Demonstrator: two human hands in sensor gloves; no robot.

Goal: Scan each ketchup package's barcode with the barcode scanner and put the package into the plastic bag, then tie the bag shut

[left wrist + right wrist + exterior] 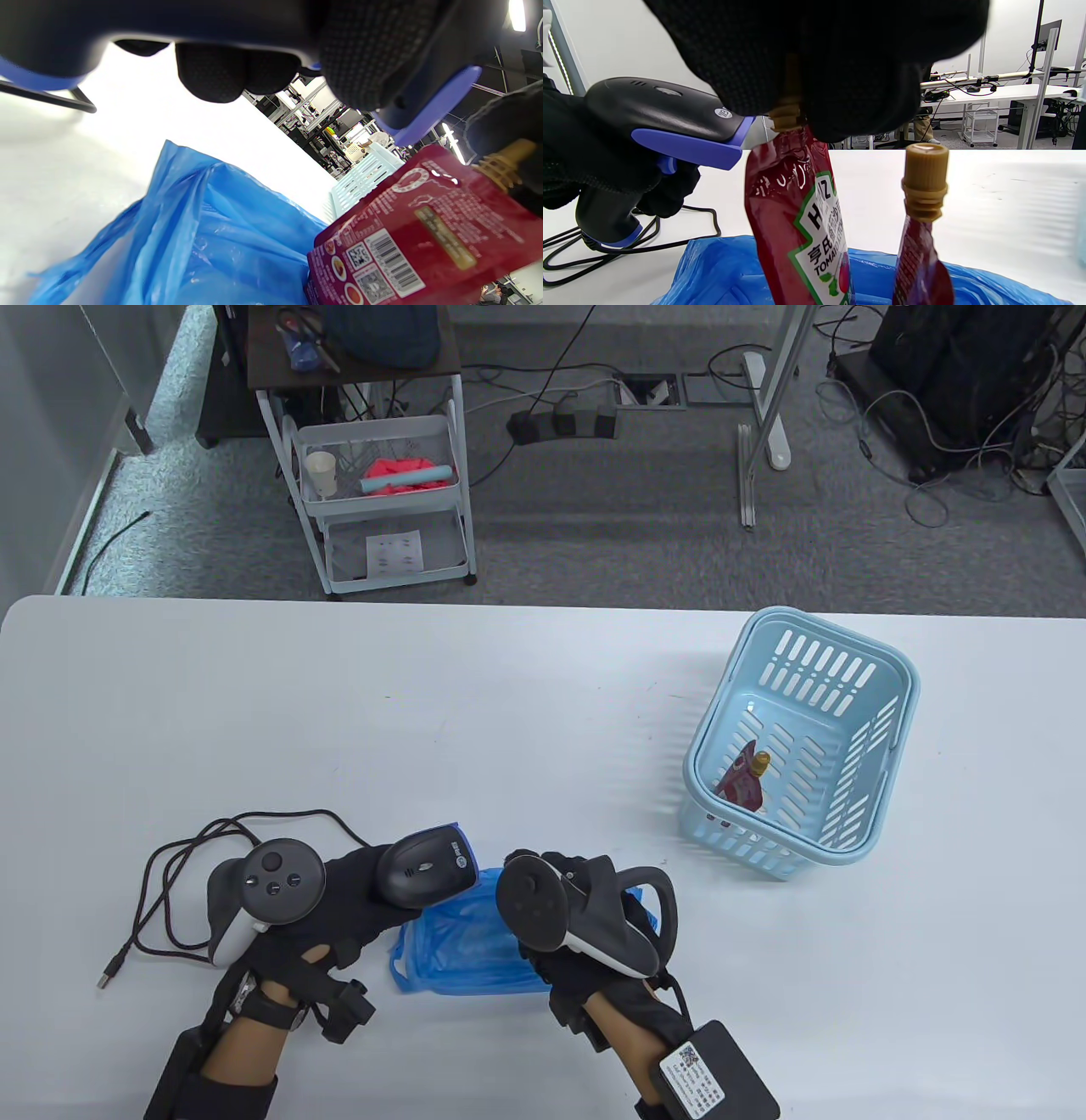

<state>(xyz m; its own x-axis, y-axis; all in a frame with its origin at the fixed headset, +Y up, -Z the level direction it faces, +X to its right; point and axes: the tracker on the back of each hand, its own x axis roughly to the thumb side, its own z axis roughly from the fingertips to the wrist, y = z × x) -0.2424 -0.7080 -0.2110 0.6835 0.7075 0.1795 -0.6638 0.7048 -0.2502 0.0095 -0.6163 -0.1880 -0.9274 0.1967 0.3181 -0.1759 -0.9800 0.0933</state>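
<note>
My left hand (339, 899) grips the black and blue barcode scanner (427, 868), whose head (666, 123) points toward the package. My right hand (564, 933) pinches a red ketchup package (797, 224) by its tan spout and holds it upright over the blue plastic bag (467, 937). In the left wrist view the package's barcode side (394, 262) faces the scanner. A second ketchup package (922, 237) stands upright in the bag (721, 275) beside it. Another red package (742, 785) lies in the light blue basket (882, 755).
The scanner's black cable (182, 882) loops across the table to the left of my left hand, ending in a USB plug (110, 971). The basket stands at the table's right side. A white cart (382, 500) stands on the floor beyond the far edge.
</note>
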